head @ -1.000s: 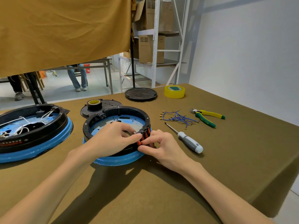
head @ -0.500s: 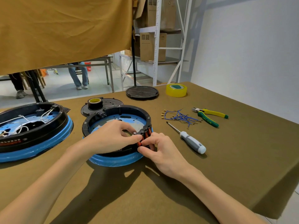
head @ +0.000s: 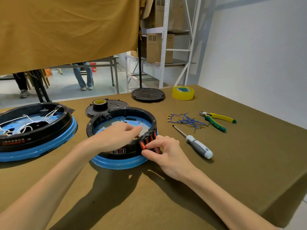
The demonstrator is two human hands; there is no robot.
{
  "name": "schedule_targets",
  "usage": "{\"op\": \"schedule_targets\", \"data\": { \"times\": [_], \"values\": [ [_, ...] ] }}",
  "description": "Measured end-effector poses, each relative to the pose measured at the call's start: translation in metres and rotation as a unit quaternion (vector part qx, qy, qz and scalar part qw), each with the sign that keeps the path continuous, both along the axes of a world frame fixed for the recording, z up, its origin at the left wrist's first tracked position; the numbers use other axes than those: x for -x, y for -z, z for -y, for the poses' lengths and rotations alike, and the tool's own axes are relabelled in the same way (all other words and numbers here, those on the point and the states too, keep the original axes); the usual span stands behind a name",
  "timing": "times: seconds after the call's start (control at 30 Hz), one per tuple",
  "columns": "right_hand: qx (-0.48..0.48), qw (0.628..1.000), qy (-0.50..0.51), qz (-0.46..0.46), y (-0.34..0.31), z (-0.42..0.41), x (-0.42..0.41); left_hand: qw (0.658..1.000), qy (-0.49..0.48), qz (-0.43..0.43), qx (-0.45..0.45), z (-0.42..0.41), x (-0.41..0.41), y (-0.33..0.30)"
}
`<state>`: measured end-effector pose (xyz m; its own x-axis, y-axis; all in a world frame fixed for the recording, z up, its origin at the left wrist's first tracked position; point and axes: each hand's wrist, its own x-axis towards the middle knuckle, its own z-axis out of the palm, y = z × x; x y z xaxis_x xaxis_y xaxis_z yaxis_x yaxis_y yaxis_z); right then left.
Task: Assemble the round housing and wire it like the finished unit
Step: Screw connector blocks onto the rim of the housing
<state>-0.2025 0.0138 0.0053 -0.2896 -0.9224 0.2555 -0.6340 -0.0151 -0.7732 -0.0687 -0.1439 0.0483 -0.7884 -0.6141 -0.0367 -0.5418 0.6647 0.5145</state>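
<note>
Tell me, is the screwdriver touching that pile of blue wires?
Apart. The head view shows bare tablecloth between the screwdriver tip and the blue wires lying beyond it.

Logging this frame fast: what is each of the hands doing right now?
Left hand: fingers curled inside the round black housing on its blue ring, apparently pinching behind the switches; grip hidden.
Right hand: pinching the red rocker switches on the housing wall.

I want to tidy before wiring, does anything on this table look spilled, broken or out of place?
Nothing looks damaged or spilled. The blue wires lie in a loose tangle beside the pliers, and a black tape roll sits on a housing cover. Otherwise tools lie flat.
</note>
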Motion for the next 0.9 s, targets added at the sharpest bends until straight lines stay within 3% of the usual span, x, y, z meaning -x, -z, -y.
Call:
{"op": "schedule_targets", "data": {
  "times": [0.6, 0.9],
  "values": [
    [0.011, 1.000, 0.000, 0.008, 0.001, 0.001, 0.000, 0.998, -0.017, -0.002, -0.060, 0.008, 0.003, 0.008],
    [0.065, 0.986, 0.053, -0.144, 0.006, 0.000, -0.013, 0.999, -0.003, 0.003, -0.050, 0.009, 0.002, 0.007]
  ]
}}
